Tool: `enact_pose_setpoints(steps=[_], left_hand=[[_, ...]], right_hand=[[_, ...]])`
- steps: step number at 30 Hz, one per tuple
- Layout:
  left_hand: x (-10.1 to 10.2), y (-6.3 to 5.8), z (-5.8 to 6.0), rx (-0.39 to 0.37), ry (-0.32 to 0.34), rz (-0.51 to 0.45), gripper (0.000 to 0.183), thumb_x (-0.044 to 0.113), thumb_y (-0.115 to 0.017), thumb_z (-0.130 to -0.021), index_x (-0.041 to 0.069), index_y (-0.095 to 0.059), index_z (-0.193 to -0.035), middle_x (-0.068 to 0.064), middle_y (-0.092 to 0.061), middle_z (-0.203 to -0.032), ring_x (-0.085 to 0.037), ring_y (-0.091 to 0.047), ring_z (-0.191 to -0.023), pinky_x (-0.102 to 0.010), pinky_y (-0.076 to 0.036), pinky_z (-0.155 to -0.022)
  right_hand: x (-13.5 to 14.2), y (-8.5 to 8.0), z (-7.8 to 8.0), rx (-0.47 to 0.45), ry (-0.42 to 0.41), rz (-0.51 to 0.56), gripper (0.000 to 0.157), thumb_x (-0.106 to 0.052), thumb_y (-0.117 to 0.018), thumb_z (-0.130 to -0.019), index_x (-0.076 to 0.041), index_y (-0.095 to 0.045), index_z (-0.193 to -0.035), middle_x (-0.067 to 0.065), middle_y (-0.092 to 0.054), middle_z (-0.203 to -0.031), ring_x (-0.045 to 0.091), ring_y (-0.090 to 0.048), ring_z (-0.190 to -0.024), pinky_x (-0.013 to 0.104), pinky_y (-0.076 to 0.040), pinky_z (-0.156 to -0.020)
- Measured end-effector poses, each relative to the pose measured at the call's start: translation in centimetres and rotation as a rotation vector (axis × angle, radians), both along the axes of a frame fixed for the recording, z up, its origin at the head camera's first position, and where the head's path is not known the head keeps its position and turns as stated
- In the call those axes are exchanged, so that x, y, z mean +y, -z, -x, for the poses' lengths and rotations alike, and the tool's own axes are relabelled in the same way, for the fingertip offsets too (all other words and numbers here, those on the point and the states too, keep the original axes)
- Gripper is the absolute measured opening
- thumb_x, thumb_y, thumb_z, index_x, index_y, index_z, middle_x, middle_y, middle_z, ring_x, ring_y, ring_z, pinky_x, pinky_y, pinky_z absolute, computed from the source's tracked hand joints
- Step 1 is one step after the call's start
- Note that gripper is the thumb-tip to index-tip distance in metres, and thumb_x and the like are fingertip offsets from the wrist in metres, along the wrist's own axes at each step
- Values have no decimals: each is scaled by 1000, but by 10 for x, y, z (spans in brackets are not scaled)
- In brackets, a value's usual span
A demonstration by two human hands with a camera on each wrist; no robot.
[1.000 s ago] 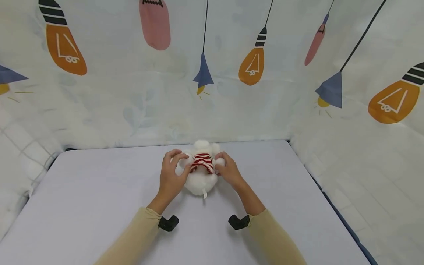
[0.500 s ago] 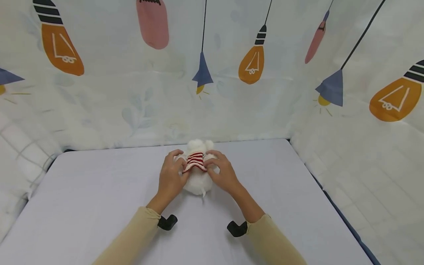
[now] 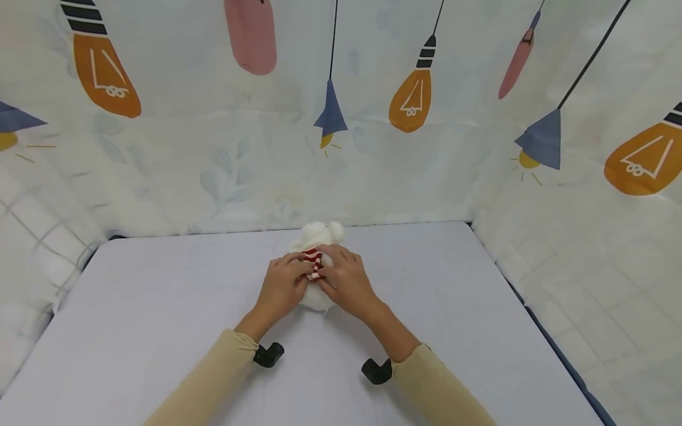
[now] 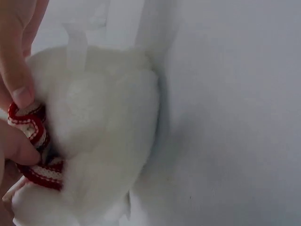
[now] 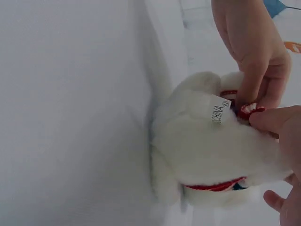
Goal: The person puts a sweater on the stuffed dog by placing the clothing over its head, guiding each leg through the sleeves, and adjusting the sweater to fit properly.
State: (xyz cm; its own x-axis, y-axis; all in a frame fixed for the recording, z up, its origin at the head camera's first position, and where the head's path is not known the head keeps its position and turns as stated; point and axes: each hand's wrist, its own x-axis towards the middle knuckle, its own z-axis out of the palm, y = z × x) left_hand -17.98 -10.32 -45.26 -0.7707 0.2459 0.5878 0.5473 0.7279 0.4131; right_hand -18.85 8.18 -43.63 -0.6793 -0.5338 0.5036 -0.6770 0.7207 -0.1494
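The smooth white table (image 3: 160,319) is bearing a rounded, fluffy white plush toy (image 4: 103,122) near its far edge. From the table's near side, the left hand (image 3: 277,293) and the right hand (image 3: 346,281) are pinching the red-and-white striped knit garment (image 3: 311,254) with curled fingers, apparently to keep its corded hem gathered, while a flat printed tag (image 5: 219,110) is poking toward the table's near edge.

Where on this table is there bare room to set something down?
Bare table: from left sleeve to left edge, and from right sleeve to right edge. Crowded: far middle, where the left hand and right hand pinch the striped cloth on the white plush toy.
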Motion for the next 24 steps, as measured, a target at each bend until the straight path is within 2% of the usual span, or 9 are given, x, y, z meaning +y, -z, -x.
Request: enact_pose_setpoints(steps=[2,4,8,11,14,17,19,21,24], left_hand=[[-2,0,-1,-62,10,-60,17,1,-64,-83,13,-74,-90,-4,-74,-96,-26,-63,-109,-55,-45,-87],[-4,-2,0,-128,8,-155,14,5,-61,-88,11,-73,-92,-7,-73,-99,-27,-63,-108,-54,-46,-89],[-7,-13,2,-258,-94,-275,24,29,-59,-95,8,-69,-101,-9,-70,-99,-26,-65,-99,-47,-49,-87],[-9,-23,7,-402,-199,-217,43,44,-61,-92,6,-63,-113,-8,-69,-98,-24,-65,-91,-41,-51,-77],[-9,-31,13,-533,-216,-85,50,43,-64,-88,4,-60,-118,-7,-69,-94,-23,-64,-84,-38,-50,-72],[-7,-32,19,-551,-182,22,40,32,-65,-86,4,-62,-114,-4,-67,-84,-22,-62,-77,-43,-48,-79],[-5,-31,20,-533,-160,38,33,24,-64,-84,4,-64,-111,-2,-66,-80,-21,-61,-74,-46,-44,-82],[-4,-29,19,-515,-148,10,28,18,-62,-82,4,-66,-106,-4,-65,-79,-22,-60,-74,-47,-42,-82],[-5,-23,18,-527,-154,-99,20,14,-59,-84,6,-68,-100,-6,-66,-82,-21,-58,-75,-38,-44,-73]], right_hand=[[-1,-1,-1,-15,-13,-22,15,-29,-70,-88,-19,-76,-99,2,-54,-133,24,-48,-126,46,-47,-86],[-2,-2,-2,-67,-26,32,18,-26,-70,-89,-18,-73,-104,2,-55,-129,22,-50,-123,44,-47,-88],[-1,-3,0,-219,-102,226,27,-20,-66,-92,-13,-63,-118,2,-55,-128,19,-51,-124,40,-47,-99],[0,-4,1,-355,-138,338,33,-17,-61,-95,-12,-56,-127,2,-54,-131,16,-53,-123,35,-50,-97],[1,-4,1,-497,-140,430,35,-17,-57,-97,-12,-51,-132,3,-54,-133,16,-53,-125,35,-51,-95],[2,-3,1,-611,-154,513,35,-18,-54,-99,-13,-49,-134,4,-56,-134,18,-53,-127,35,-50,-97],[4,-2,1,-670,-177,558,34,-18,-51,-100,-12,-49,-134,5,-56,-134,19,-53,-127,35,-50,-98],[6,-1,2,-710,-204,605,34,-16,-50,-101,-10,-50,-134,9,-57,-133,23,-54,-125,35,-50,-98],[11,1,6,-793,-191,750,32,-10,-47,-101,-3,-51,-132,18,-58,-128,32,-55,-121,42,-50,-97]])
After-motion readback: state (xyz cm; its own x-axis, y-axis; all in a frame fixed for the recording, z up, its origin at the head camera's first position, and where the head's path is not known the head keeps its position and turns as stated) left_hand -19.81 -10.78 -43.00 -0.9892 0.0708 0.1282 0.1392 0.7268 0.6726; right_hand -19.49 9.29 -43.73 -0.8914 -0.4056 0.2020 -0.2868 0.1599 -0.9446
